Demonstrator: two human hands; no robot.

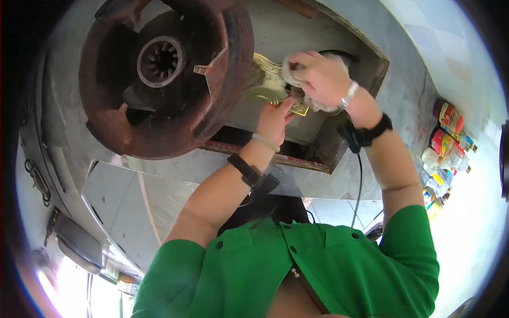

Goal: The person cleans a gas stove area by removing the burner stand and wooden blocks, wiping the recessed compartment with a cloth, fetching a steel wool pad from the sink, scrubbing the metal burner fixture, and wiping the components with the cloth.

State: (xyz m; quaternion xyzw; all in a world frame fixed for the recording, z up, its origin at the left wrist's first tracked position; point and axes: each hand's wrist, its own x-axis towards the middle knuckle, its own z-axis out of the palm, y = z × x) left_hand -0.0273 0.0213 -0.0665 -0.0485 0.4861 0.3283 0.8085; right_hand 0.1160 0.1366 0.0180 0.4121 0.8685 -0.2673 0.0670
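A gold-coloured metal piece (269,82) with curved ridges lies in the recess beside the large round burner. My left hand (275,119) is at its near edge, with the thumb stretched up against it and the other fingers partly hidden. Just right of it, my right hand (321,79) grips a pale cloth (339,64) and presses it over the right end of the gold piece. A dark, rough round part (297,94) shows between the two hands.
A rusty burner ring (236,79) with a toothed centre fills the upper left. The recess has a worn rim (366,40). Jars and bottles (442,143) stand at the far right. A black cable (360,185) hangs from the right wrist strap.
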